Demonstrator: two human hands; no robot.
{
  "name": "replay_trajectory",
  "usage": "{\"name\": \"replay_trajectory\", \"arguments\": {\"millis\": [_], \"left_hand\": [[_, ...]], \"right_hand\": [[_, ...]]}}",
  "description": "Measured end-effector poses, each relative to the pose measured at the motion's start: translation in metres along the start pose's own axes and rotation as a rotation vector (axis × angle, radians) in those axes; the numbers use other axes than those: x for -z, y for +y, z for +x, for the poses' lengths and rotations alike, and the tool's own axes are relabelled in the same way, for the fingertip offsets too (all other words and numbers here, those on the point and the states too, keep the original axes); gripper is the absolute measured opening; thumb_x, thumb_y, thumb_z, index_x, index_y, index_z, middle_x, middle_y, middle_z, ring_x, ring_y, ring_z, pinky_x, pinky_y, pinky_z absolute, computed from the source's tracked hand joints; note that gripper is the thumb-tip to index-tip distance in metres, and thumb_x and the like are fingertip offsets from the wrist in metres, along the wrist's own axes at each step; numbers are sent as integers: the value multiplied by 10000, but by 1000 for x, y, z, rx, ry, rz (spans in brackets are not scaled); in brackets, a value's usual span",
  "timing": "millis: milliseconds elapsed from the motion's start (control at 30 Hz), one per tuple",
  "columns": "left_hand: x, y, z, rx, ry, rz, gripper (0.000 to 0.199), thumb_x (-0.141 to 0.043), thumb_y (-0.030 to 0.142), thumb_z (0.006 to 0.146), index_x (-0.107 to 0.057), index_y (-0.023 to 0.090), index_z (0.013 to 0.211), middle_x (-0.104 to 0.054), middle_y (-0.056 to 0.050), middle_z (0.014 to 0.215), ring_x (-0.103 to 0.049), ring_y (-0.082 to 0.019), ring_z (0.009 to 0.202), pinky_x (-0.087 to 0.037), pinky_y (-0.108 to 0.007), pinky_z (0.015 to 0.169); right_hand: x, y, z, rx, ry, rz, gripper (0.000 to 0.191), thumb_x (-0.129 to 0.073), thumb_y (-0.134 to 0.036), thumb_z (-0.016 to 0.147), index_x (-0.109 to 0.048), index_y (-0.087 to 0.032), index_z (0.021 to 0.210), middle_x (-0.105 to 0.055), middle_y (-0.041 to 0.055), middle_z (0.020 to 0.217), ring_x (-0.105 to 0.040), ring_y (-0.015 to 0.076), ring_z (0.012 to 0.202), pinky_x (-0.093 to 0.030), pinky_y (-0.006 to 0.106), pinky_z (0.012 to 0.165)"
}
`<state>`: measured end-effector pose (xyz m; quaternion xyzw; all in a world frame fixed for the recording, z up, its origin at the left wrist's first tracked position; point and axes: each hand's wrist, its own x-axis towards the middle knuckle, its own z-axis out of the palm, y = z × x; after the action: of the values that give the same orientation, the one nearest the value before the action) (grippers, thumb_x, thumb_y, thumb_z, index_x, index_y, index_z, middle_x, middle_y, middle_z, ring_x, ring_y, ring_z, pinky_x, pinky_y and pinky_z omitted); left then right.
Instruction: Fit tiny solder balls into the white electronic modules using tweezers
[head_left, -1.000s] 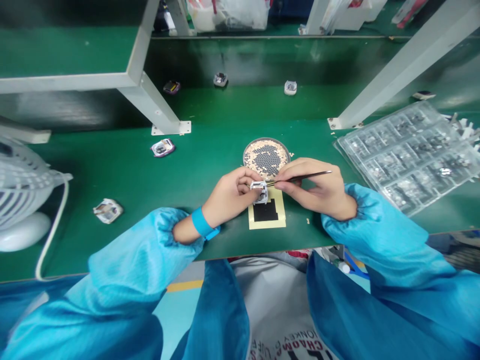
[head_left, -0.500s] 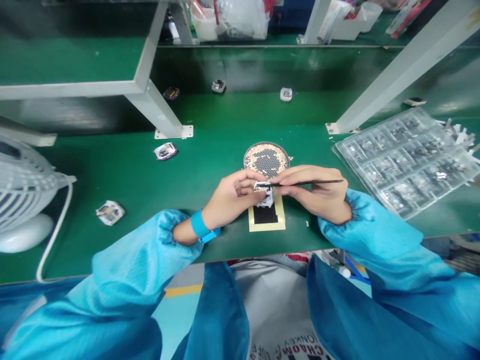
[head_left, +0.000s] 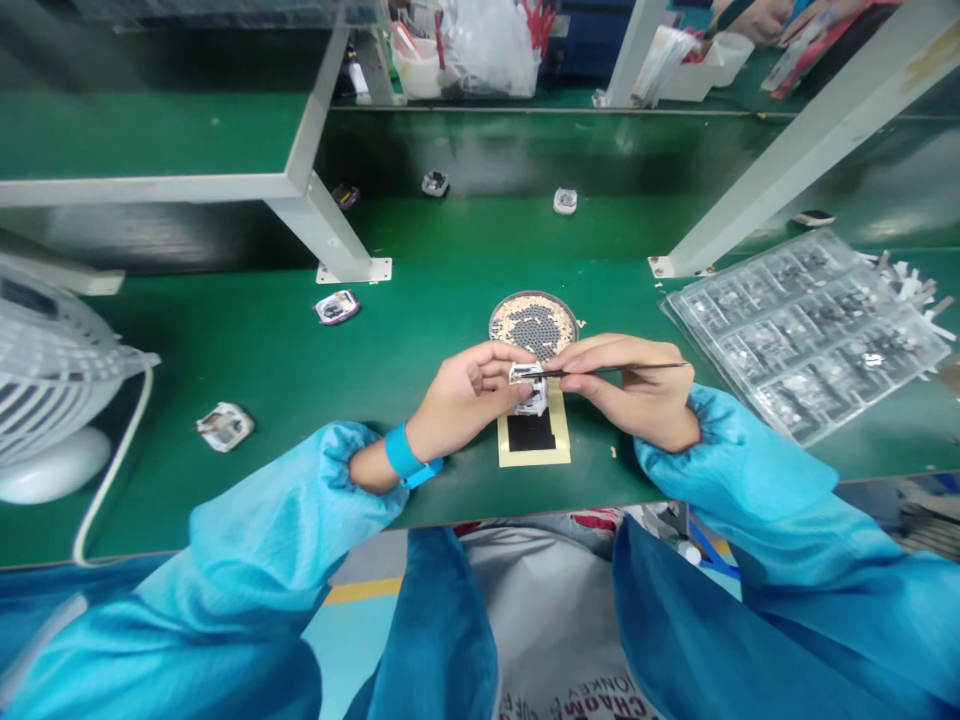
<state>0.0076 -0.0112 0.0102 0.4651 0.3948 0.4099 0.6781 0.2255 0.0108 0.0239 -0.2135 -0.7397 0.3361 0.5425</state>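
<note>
My left hand [head_left: 469,393], with a blue wrist strap, grips a small white device housing [head_left: 534,399] between thumb and fingers. Dark tweezers [head_left: 615,368] lie in the pinch of my right hand [head_left: 634,388], and their tip reaches over the upper part of the housing. Whether the tip touches it or holds a part is too small to tell. Below the housing is a black rectangle on a pale yellow sheet [head_left: 534,458]. Just beyond my hands sits a round dish [head_left: 534,322] with many tiny beige pieces.
Several similar housings rest on the green bench [head_left: 420,350], one at the left [head_left: 225,427]. A clear compartment box [head_left: 814,330] lies at the right. A white fan [head_left: 56,370] stands far left. Metal shelf legs [head_left: 337,232] rise behind. A person's hands [head_left: 765,18] show at the top right.
The view has shifted slightly, and a person's hands now show at the top right. My hands keep their hold on the housing and tweezers; the tweezers' angle differs slightly.
</note>
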Motion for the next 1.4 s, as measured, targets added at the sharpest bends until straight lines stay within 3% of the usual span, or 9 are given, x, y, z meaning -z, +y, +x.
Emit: {"name": "replay_trajectory", "arguments": {"millis": [233, 467, 667, 833, 1000, 1067, 1200, 1300, 1400], "left_hand": [[0, -1, 1, -23, 7, 26, 380, -855, 270, 770, -684, 136, 1081, -748, -79, 934, -710, -141, 800, -566, -245, 743], [-4, -3, -3, -162, 63, 233, 313, -812, 242, 800, -701, 144, 1075, -698, -40, 824, -609, -92, 671, -482, -195, 598], [-5, -3, -4, -188, 80, 309, 295, -791, 255, 825, -712, 158, 1092, -684, -40, 809, -593, -100, 663, -453, -203, 570], [-1, -7, -4, -241, 102, 463, 283, -753, 265, 865, -716, 182, 1133, -717, -47, 848, -593, -102, 643, -403, -207, 523], [2, -7, -7, -428, 151, 811, 238, -688, 231, 915, -731, 235, 1150, -745, -27, 895, -637, -111, 710, -429, -216, 572], [2, -6, -6, -385, 154, 769, 238, -704, 245, 908, -734, 228, 1143, -743, -24, 862, -654, -117, 721, -447, -210, 577], [0, -4, -2, -219, 141, 445, 259, -736, 328, 897, -740, 178, 1108, -757, -52, 881, -690, -130, 729, -527, -215, 611], [-1, -2, 0, -188, 139, 267, 269, -721, 349, 913, -736, 153, 1096, -776, -77, 937, -721, -146, 749, -591, -249, 671], [-1, 1, 1, -202, 167, 227, 268, -723, 354, 917, -741, 143, 1080, -784, -78, 921, -715, -138, 683, -606, -259, 656]], "right_hand": [[2, 2, -3, -58, 26, -50, 222, -850, -127, 778, -782, -201, 976, -793, 73, 958, -770, 223, 901, -660, 392, 846], [2, 6, -7, -51, 70, -67, 251, -878, -158, 755, -783, -204, 983, -791, 66, 952, -768, 229, 898, -652, 399, 852], [-2, 6, -9, -99, 76, -71, 205, -858, -155, 778, -772, -202, 958, -789, 62, 936, -766, 212, 879, -664, 372, 812], [-8, 1, -7, -286, 181, 61, 158, -854, -186, 797, -743, -178, 909, -785, 60, 903, -770, 177, 761, -669, 277, 644], [-10, 5, 0, -506, 189, 229, 254, -831, -317, 846, -647, -147, 887, -764, 38, 738, -753, 162, 614, -649, 217, 550], [-9, 8, 3, -526, 197, 255, 278, -804, -358, 874, -615, -154, 889, -759, 30, 736, -752, 160, 611, -637, 206, 522], [-5, 11, 5, -447, 257, 231, 250, -770, -353, 904, -601, -169, 909, -762, 24, 805, -754, 161, 627, -626, 218, 491], [1, 9, 3, -332, 243, 111, 205, -769, -319, 899, -622, -178, 912, -752, 24, 808, -737, 146, 627, -614, 222, 502], [8, 7, -1, -156, 147, -99, 144, -798, -257, 857, -695, -190, 933, -759, 46, 870, -741, 163, 743, -642, 280, 638]]}}
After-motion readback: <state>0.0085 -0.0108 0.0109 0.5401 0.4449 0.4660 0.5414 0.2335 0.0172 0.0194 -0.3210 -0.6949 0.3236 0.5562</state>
